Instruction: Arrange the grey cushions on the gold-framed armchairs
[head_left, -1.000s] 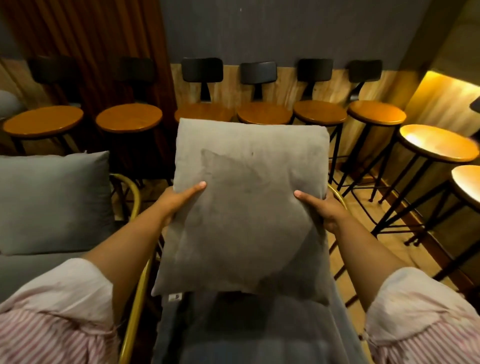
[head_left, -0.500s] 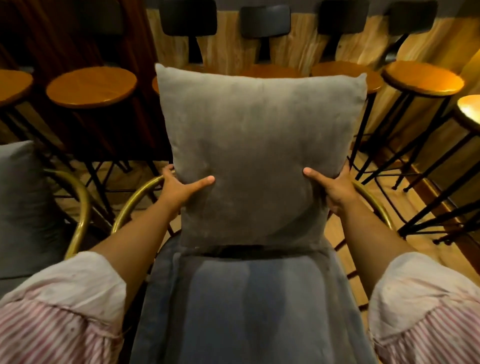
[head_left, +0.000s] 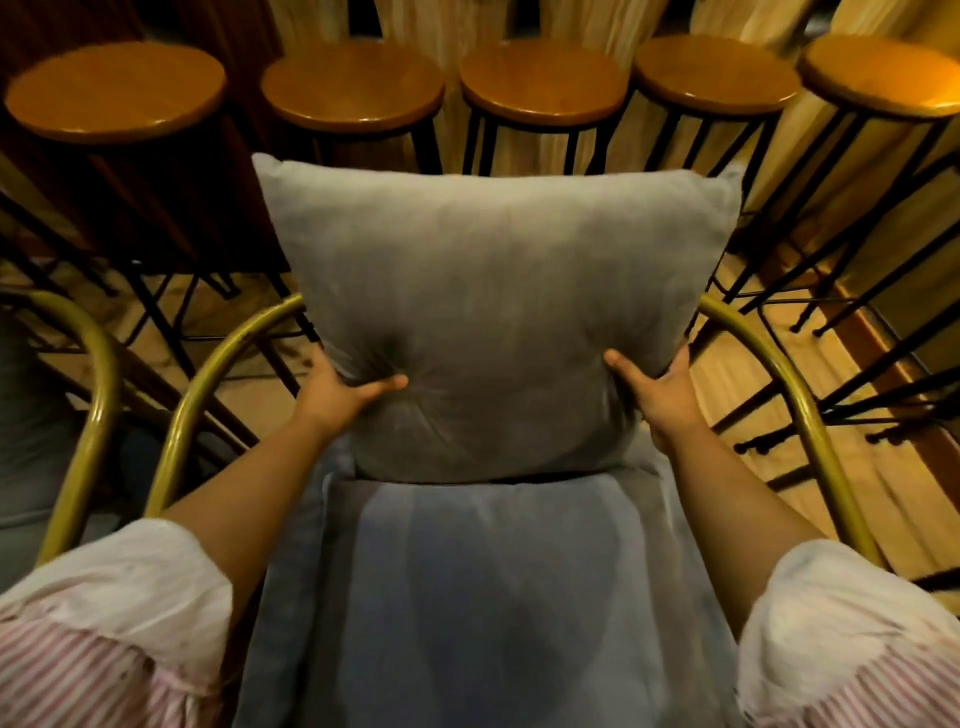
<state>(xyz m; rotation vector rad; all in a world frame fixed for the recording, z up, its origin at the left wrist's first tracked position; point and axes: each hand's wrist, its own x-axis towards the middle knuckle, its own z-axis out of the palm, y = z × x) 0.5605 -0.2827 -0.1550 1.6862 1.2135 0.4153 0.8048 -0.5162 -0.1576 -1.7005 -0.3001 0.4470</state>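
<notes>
Left hand: my left hand (head_left: 337, 389) reaches forward with the forearm stretched out from a rolled white sleeve over pink stripes; it sits at the lower left edge of the grey cushion (head_left: 493, 312).
Left grip: pinching the cushion's lower left side, thumb pressed across the front face so the fabric dimples and creases around it, the other fingers hidden behind.
Right hand: my right hand (head_left: 657, 389) mirrors it at the lower right edge, forearm straight, palm turned inward.
Right grip: pinching the cushion's lower right side, thumb on the front, fingers wrapped round the back out of sight.
Cushion look: grey, velvety, plump, roughly square, upright with its corners pointing up, slightly narrower where I squeeze it.
Cushion place: standing at the back of the gold-framed armchair (head_left: 223, 374), its bottom edge touching the rear of the grey seat pad (head_left: 483, 597), between the 2 curved gold arms.
Behind: 5 round wooden stools (head_left: 543, 78) on black legs stand in a row beyond the chair.
Left edge: another gold arm (head_left: 88, 415) of a neighbouring chair shows beside it.
</notes>
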